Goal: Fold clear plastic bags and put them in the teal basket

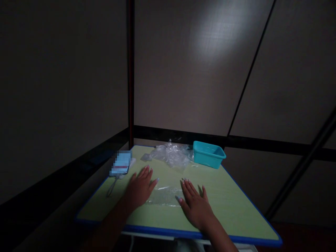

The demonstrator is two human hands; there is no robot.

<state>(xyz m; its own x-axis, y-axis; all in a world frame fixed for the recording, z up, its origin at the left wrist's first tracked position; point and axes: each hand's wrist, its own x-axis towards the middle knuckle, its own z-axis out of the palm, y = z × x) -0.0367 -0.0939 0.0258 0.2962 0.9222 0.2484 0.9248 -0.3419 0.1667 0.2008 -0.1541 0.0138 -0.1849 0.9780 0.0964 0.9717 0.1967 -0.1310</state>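
A clear plastic bag (166,196) lies flat on the light green tabletop (223,206), between my two hands. My left hand (140,189) rests palm down at the bag's left side, fingers stretched out and thumb near its edge. On the right, my right hand (195,204) is palm down with spread fingers, its thumb by the bag's right edge. Neither hand grips anything. Further back sits a crumpled heap of clear plastic bags (172,154).
A turquoise plastic basin (208,155) stands at the back right corner. At the left edge lies a phone (121,163) with a blurred screen and a wrist strap (111,187). Blue edging (157,229) rims the table, and panelled walls (178,77) rise behind and at left.
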